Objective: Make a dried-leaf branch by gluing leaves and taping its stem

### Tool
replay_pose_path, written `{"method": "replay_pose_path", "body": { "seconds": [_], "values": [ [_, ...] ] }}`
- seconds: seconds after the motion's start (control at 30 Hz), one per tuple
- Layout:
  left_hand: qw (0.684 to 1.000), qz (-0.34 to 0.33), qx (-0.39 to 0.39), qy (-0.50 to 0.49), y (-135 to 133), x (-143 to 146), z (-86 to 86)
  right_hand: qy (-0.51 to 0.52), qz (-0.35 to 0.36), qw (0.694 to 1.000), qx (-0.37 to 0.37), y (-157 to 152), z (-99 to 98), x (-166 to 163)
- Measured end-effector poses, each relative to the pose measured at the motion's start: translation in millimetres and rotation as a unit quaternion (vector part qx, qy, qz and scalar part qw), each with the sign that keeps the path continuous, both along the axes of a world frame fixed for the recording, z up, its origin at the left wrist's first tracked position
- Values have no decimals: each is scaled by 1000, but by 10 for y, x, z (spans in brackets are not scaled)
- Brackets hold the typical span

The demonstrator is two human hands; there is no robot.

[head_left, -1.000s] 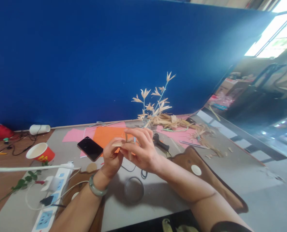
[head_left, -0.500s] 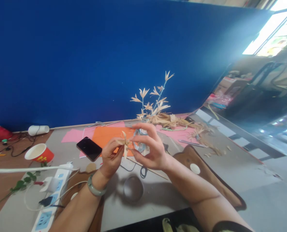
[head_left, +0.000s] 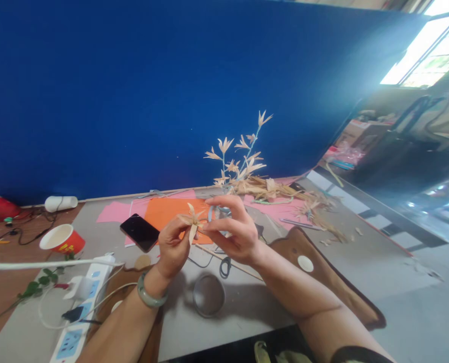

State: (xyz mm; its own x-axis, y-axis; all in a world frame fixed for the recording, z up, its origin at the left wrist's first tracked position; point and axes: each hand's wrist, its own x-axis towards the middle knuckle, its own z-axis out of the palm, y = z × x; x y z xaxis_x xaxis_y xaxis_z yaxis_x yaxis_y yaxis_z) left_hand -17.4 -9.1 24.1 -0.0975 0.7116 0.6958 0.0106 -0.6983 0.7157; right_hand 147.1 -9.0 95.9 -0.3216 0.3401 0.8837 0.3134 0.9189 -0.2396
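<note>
My left hand (head_left: 174, 247) is closed, its thumb and fingers pinching a small straw-coloured flower (head_left: 192, 222) with narrow dried-husk petals. From the other side, my right hand (head_left: 235, 229) meets the flower, thumb and a fingertip pinched at its right edge near the centre. The right index finger arches above, apart from the petals. Behind the hands rises a spray of similar pale flowers (head_left: 243, 161) on bluish stems; the lower part of its clear holder is mostly hidden by the right hand.
Orange paper (head_left: 164, 212) and a black phone (head_left: 140, 232) lie behind the left hand. Dried husks (head_left: 270, 189) are heaped at the back. A tape ring (head_left: 208, 295) sits nearer me. A power strip (head_left: 80, 312) and paper cup (head_left: 63, 239) stand left, a brown bear-shaped mat (head_left: 323, 272) right.
The flower has tilted a little and shifted slightly left with my left fingers. My right fingertips have drawn closer together at its edge, and the right hand has moved slightly left.
</note>
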Motion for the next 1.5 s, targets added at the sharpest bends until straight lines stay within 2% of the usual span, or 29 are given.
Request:
{"method": "replay_pose_path", "body": {
  "seconds": [0.27,0.43,0.5,0.63,0.83,1.1,1.3,1.5],
  "values": [
    [1000,7,-11,-6,21,-17,-54,33,49,998,-39,24,-97,-42],
    [999,-29,-24,-18,22,-34,-115,89,102,977,-164,10,-173,-140],
    [999,-26,-32,-21,15,-26,-115,92,111,972,-187,-1,-181,-167],
    [999,-7,-41,-19,0,-4,-83,103,103,970,-196,1,-199,-184],
    [999,-15,-48,-21,-4,-3,-65,128,111,965,-202,25,-240,-184],
    [992,-83,-87,-37,-16,4,-42,146,99,965,-193,30,-235,-189],
    [991,-50,-112,-44,-47,39,73,143,85,966,-200,36,-235,-173],
    [992,-54,-109,-44,-50,49,121,145,88,964,-206,37,-248,-174]
  ]
}}
